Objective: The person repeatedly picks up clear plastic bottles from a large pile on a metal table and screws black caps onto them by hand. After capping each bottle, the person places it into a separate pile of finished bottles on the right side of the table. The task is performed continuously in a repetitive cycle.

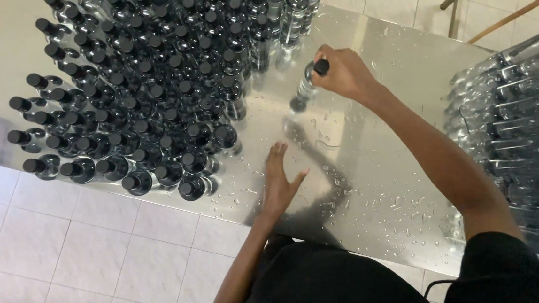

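Gripping a clear bottle [306, 87] by its black cap, the right hand [340, 72] holds it over the wet steel table [374, 182]; the left hand [281, 182] rests open, flat. Slick drops could let it skid into the packed capped bottles [149, 90].

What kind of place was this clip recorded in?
Probably a small bottling or packing workroom. A wet stainless steel table carries a dense block of black-capped clear bottles, the right hand grips one more bottle, and stacked wrapped bottles lie alongside.
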